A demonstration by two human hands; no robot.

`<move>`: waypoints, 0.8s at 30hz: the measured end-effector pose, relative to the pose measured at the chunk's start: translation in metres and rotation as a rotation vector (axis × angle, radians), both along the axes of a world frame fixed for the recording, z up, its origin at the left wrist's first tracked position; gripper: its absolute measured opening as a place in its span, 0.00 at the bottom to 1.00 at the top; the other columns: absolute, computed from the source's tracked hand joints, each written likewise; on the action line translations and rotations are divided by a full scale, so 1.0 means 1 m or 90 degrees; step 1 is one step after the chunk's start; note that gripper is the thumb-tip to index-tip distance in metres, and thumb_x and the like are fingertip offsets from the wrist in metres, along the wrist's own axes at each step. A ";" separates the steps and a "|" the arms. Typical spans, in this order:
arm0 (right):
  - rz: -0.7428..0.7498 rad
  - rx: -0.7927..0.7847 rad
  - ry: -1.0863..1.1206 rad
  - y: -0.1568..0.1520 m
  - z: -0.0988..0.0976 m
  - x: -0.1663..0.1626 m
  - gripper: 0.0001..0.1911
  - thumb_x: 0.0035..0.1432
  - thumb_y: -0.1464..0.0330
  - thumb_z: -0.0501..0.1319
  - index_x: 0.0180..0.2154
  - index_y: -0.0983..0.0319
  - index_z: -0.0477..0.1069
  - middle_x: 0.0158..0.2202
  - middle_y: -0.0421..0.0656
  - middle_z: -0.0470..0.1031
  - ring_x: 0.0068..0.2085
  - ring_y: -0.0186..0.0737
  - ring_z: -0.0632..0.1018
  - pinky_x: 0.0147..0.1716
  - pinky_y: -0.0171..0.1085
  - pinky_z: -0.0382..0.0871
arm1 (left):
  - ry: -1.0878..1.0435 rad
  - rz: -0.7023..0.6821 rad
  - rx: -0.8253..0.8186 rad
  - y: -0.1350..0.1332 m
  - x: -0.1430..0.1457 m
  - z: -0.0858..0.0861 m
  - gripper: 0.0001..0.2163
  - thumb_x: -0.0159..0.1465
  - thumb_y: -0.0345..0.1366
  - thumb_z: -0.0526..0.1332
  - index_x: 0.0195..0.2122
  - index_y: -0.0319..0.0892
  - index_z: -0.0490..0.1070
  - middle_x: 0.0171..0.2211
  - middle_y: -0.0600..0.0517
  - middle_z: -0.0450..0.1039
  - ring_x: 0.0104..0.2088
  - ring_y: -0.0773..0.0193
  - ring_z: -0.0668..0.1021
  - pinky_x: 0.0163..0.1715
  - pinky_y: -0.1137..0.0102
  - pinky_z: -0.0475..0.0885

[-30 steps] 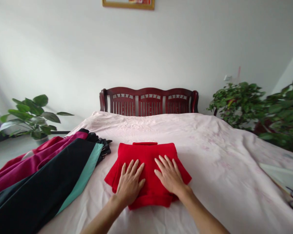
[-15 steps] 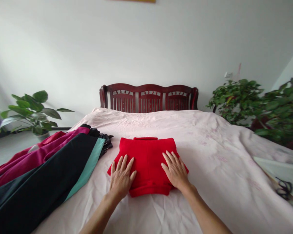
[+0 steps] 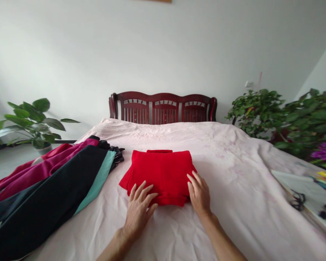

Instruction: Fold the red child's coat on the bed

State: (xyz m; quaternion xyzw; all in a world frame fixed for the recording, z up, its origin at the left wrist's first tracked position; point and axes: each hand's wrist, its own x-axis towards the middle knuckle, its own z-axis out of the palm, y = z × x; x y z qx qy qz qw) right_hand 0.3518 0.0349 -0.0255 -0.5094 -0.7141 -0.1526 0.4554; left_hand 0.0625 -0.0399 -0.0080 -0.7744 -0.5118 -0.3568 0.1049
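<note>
Left edge of frame: potted plant (image 3: 34,123) on the floor, then a pile of dark, magenta and teal garments (image 3: 51,181) on the pink bedsheet (image 3: 233,188). Frame centre: folded red garment (image 3: 159,174) lying flat. Your left hand (image 3: 138,210) rests flat, fingers spread, on its near left corner. Your right hand (image 3: 199,195) lies flat, fingers together, at its near right edge. Neither grips. Right side: leafy plants (image 3: 282,116), papers (image 3: 304,188).
</note>
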 end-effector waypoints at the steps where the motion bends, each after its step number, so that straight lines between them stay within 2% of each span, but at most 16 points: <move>1: 0.029 0.011 -0.001 -0.005 0.004 -0.001 0.18 0.70 0.65 0.51 0.54 0.58 0.74 0.58 0.50 0.74 0.61 0.50 0.71 0.60 0.55 0.65 | -0.012 -0.016 -0.009 -0.001 0.005 0.001 0.13 0.64 0.36 0.65 0.49 0.55 0.76 0.57 0.55 0.76 0.63 0.51 0.70 0.65 0.45 0.59; 4: 0.148 0.019 -0.036 -0.025 0.019 -0.008 0.17 0.69 0.65 0.51 0.53 0.55 0.74 0.55 0.44 0.77 0.61 0.48 0.70 0.63 0.55 0.61 | -0.037 -0.029 -0.037 0.002 0.010 0.003 0.09 0.61 0.35 0.68 0.43 0.50 0.77 0.55 0.52 0.77 0.63 0.50 0.70 0.65 0.44 0.60; 8: 0.259 -0.013 -0.122 -0.043 0.031 -0.025 0.22 0.68 0.57 0.54 0.59 0.56 0.69 0.55 0.44 0.76 0.61 0.50 0.69 0.64 0.55 0.59 | -0.053 -0.028 -0.079 0.009 0.007 0.005 0.02 0.62 0.36 0.67 0.36 0.48 0.77 0.51 0.51 0.78 0.61 0.49 0.72 0.63 0.44 0.61; 11: 0.264 -0.010 -0.158 -0.043 0.032 -0.038 0.27 0.65 0.53 0.58 0.61 0.58 0.67 0.53 0.46 0.77 0.58 0.50 0.72 0.62 0.54 0.61 | -0.072 -0.019 -0.102 0.012 0.007 0.007 0.02 0.65 0.37 0.64 0.36 0.48 0.77 0.48 0.52 0.79 0.60 0.51 0.72 0.64 0.44 0.61; 15: 0.243 0.007 -0.137 -0.037 0.027 -0.045 0.25 0.66 0.54 0.58 0.59 0.58 0.68 0.48 0.46 0.79 0.53 0.47 0.75 0.60 0.52 0.65 | -0.084 -0.004 -0.113 0.015 0.010 0.013 0.08 0.68 0.39 0.60 0.35 0.48 0.78 0.44 0.53 0.80 0.56 0.55 0.74 0.65 0.46 0.59; 18: 0.251 -0.013 -0.126 -0.035 0.026 -0.044 0.22 0.68 0.55 0.56 0.59 0.56 0.69 0.46 0.45 0.79 0.51 0.46 0.76 0.59 0.51 0.67 | -0.087 0.013 -0.099 0.018 0.014 0.020 0.12 0.70 0.39 0.57 0.33 0.49 0.79 0.39 0.54 0.80 0.49 0.58 0.77 0.66 0.46 0.56; 21: 0.262 -0.052 -0.140 -0.038 0.030 -0.043 0.18 0.69 0.58 0.57 0.57 0.52 0.72 0.45 0.43 0.80 0.50 0.45 0.77 0.59 0.51 0.67 | -0.085 0.035 -0.073 0.019 0.017 0.025 0.13 0.69 0.38 0.59 0.28 0.49 0.78 0.34 0.56 0.78 0.43 0.60 0.77 0.68 0.46 0.53; 24: 0.263 -0.073 -0.145 -0.040 0.034 -0.044 0.15 0.67 0.61 0.59 0.54 0.50 0.75 0.43 0.41 0.80 0.49 0.44 0.77 0.60 0.51 0.66 | -0.071 0.055 -0.042 0.020 0.020 0.025 0.11 0.66 0.38 0.63 0.25 0.49 0.77 0.31 0.56 0.77 0.40 0.60 0.77 0.69 0.45 0.50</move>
